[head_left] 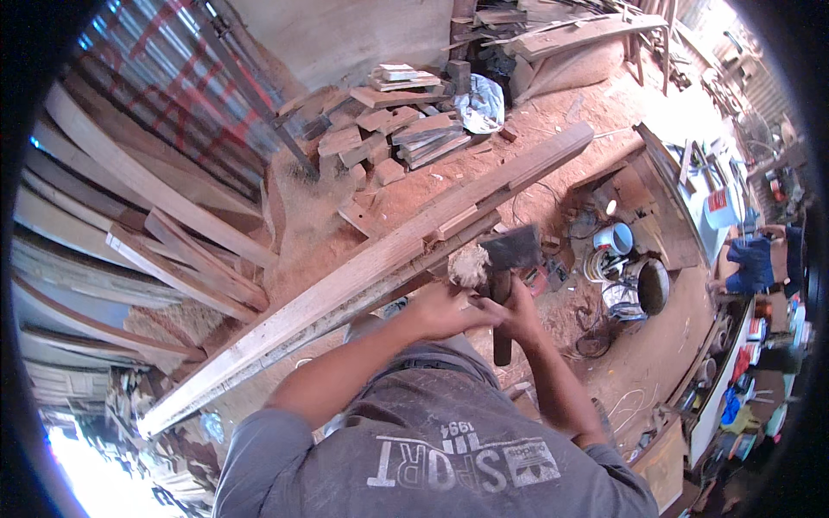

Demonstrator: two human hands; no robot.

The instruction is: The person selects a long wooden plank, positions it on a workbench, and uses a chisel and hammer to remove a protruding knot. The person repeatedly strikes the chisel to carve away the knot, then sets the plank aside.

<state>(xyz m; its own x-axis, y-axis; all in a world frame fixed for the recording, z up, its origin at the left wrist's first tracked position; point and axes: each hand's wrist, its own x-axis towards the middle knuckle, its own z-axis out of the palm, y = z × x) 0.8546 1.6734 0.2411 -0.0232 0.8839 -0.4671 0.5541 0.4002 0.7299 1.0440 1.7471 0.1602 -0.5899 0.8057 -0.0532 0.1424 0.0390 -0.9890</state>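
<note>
In front of my body, my right hand (516,309) closes round the handle of a mallet-like tool with a dark, blocky head (512,248). The lower end of its handle shows beneath my fingers. Close beside it, my left hand (445,306) is closed just below a pale stick-like piece with a frayed, rounded top (468,264); my fingers hide its lower part. Both hands nearly touch, and the dark head is right next to the frayed top. A long squared wooden beam (380,259) slants past the far side of my hands, with a recess cut into its edge.
Curved planks (129,173) lean at the left. Stacked offcuts (389,129) lie on the dusty floor ahead, by a white plastic bag (482,104). Rightward are a blue bucket (614,238), an open round container (649,289) and cables (594,341). A person (756,259) is at the far right.
</note>
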